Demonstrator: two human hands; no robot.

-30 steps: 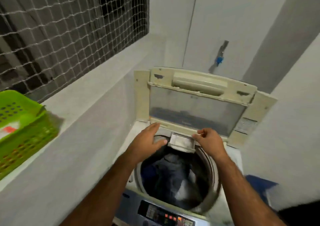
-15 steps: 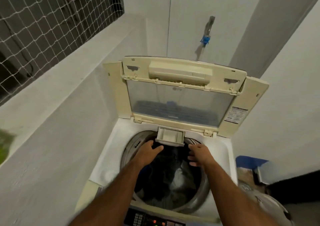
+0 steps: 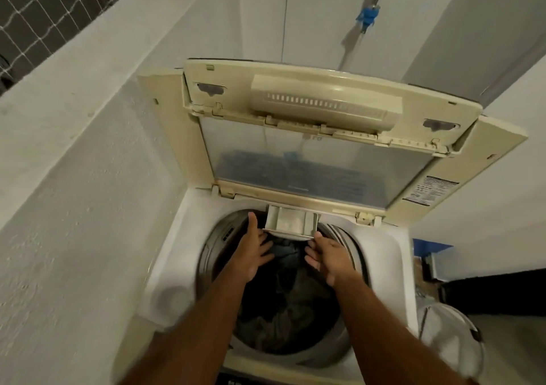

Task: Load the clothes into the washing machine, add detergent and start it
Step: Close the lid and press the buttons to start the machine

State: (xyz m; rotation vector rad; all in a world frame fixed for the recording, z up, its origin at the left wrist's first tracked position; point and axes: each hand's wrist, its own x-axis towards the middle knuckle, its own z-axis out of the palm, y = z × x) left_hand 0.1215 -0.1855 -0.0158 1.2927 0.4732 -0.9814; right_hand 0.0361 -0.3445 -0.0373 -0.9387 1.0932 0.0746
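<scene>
A person leans over a top-loading washing machine (image 3: 177, 254) wedged into a corner between white walls, both bare forearms reaching down over its round drum opening (image 3: 212, 245). The cream-coloured lid (image 3: 325, 136) stands raised against the wall behind, its clouded window facing the camera and a printed label at its right edge. At the back rim of the opening, a small detergent drawer (image 3: 292, 222) juts forward, pulled out over the drum. The left hand (image 3: 251, 254) is spread, fingers loosely extended and gripping nothing, its thumb lifted toward the drawer's left corner and its fingertips just below the drawer's front lip. The right hand (image 3: 328, 254) is likewise open and empty, palm turned inward, its uppermost finger touching or nearly touching the drawer's lower right corner; which of the two cannot be told. Between and beneath the hands, the clothes (image 3: 283, 310) lie heaped inside the drum, a dark tangle of blue and grey-brown fabric. On the wall above the lid, a tap (image 3: 367, 18) with a blue fitting hangs over the machine. A netted window (image 3: 44, 9) crosses the upper left corner above a wide white ledge (image 3: 88, 68). To the right of the machine sit a blue object (image 3: 431, 245) and a pale rounded item (image 3: 452, 337), too blurred to identify.
</scene>
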